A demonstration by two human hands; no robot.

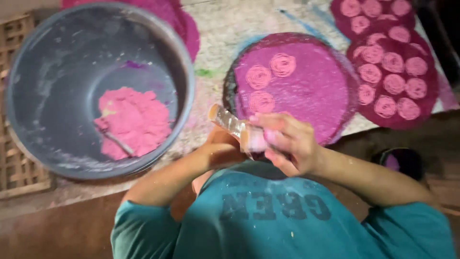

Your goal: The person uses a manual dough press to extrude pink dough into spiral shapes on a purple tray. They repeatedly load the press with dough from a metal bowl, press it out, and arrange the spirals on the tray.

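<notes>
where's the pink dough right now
In the head view the pink dough lies at the bottom of the grey bucket on the left, with a spoon stuck in it, left of both hands.

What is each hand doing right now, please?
Left hand: mostly hidden, grip cannot be told.
Right hand: closed on the clear tube.

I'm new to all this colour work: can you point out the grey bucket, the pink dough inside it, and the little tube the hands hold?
grey bucket (184, 72), head view, right rim.
pink dough (136, 120), head view, middle of the lump.
clear tube (230, 122), head view, its bare middle.
</notes>
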